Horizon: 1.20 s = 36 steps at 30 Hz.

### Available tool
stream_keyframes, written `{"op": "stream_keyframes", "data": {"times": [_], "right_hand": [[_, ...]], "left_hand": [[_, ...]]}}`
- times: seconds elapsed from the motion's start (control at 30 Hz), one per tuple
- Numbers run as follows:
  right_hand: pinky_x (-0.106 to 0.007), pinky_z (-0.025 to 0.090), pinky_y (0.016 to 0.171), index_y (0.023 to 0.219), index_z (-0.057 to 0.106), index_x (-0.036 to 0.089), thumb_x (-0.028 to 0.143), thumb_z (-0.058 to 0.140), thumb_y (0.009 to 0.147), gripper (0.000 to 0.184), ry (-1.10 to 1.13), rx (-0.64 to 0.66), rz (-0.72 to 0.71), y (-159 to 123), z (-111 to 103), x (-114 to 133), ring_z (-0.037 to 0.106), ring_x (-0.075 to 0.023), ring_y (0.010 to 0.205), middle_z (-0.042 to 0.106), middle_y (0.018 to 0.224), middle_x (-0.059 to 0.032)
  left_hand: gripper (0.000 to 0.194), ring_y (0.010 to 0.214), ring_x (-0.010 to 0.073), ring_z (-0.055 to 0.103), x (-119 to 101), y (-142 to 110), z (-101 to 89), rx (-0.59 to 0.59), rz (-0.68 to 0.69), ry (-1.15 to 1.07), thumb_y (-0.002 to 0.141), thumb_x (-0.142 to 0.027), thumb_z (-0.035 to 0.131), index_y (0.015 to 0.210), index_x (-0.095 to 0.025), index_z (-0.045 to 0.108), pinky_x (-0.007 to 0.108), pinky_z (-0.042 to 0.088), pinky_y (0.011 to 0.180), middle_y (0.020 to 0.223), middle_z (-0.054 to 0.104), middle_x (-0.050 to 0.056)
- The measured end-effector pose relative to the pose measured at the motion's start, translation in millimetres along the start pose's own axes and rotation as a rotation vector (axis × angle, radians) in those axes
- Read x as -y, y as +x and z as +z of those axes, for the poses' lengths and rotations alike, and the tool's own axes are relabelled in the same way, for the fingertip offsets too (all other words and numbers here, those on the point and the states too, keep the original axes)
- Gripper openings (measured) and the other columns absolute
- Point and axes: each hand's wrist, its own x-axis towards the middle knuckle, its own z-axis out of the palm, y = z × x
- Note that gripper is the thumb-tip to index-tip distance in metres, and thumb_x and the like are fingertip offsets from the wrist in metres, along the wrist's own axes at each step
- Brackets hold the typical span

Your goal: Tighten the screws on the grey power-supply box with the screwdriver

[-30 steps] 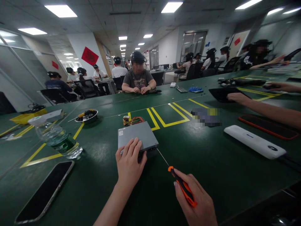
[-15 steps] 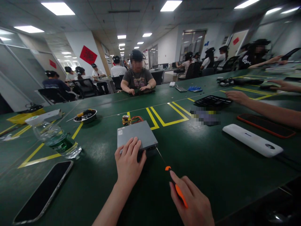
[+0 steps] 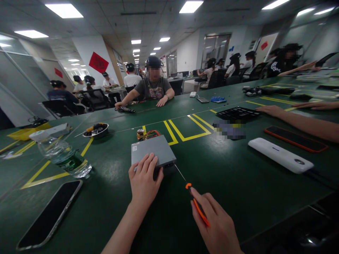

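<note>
Our right hand (image 3: pixel 218 218): fingers clenched round an orange-and-black plastic-handled screwdriver (image 3: pixel 188 186), slanting to the near right corner of a grey rectangular metal box (image 3: pixel 147 146) on the dark green counter (image 3: pixel 106 165). Our left hand (image 3: pixel 145 180): laid over its top, fingers unclenched. Progress: box closed; work underway, we judge; amount left, indiscernible.

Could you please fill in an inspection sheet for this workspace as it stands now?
Surface: green table, marked with yellow tape.
Work items: grey metal box; screwdriver, its tip at the box's near right corner.
Clutter: bottle, phone, white device, metal bowl.
Fingers: left fingers rest on the box; right fingers grip the screwdriver.
Cables: coloured wires beyond the box; dark cord by the white device.
Surroundings: person seated across the table; another person's arm at right.
</note>
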Motion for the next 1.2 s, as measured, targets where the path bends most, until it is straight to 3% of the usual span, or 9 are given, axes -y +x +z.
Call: {"op": "stream_keyframes", "data": {"times": [0.13,0.4,0.77,1.2], "right_hand": [[-0.020,0.049,0.057,0.113,0.056,0.016,0.013,0.045,0.086,0.029,-0.070,-0.031,-0.087,-1,5,3,0.059,-0.0101,0.061,0.059,0.071,-0.0025],[-0.020,0.053,0.061,0.110,0.053,0.018,0.029,0.046,0.087,0.027,0.084,0.028,0.102,1,-4,-3,0.064,-0.0116,0.070,0.063,0.086,-0.0045],[-0.022,0.053,0.067,0.111,0.048,0.019,0.022,0.045,0.086,0.025,0.145,0.072,0.034,-3,3,8,0.063,-0.0118,0.075,0.062,0.087,-0.0045],[-0.021,0.053,0.068,0.112,0.047,0.019,0.021,0.042,0.088,0.025,0.197,0.096,0.071,1,10,13,0.064,-0.0121,0.077,0.062,0.088,-0.0044]], "left_hand": [[0.029,0.115,0.0260,0.051,0,0,-0.3,0.010,-0.008,0.002,0.083,-0.029,0.050,0.110,-0.023,0.057,0.044,0.029,0.093,0.122,0.058,0.006],[0.028,0.115,0.0257,0.051,1,1,-0.6,0.003,-0.006,0.004,0.084,-0.030,0.048,0.109,-0.023,0.057,0.043,0.030,0.092,0.122,0.058,0.007],[0.028,0.114,0.0248,0.052,1,0,2.1,0.000,-0.010,0.007,0.082,-0.029,0.051,0.109,-0.023,0.058,0.042,0.030,0.093,0.122,0.058,0.005],[0.029,0.113,0.0253,0.053,0,1,0.1,-0.013,-0.019,-0.014,0.082,-0.028,0.051,0.109,-0.023,0.058,0.042,0.030,0.093,0.121,0.059,0.007]]}}
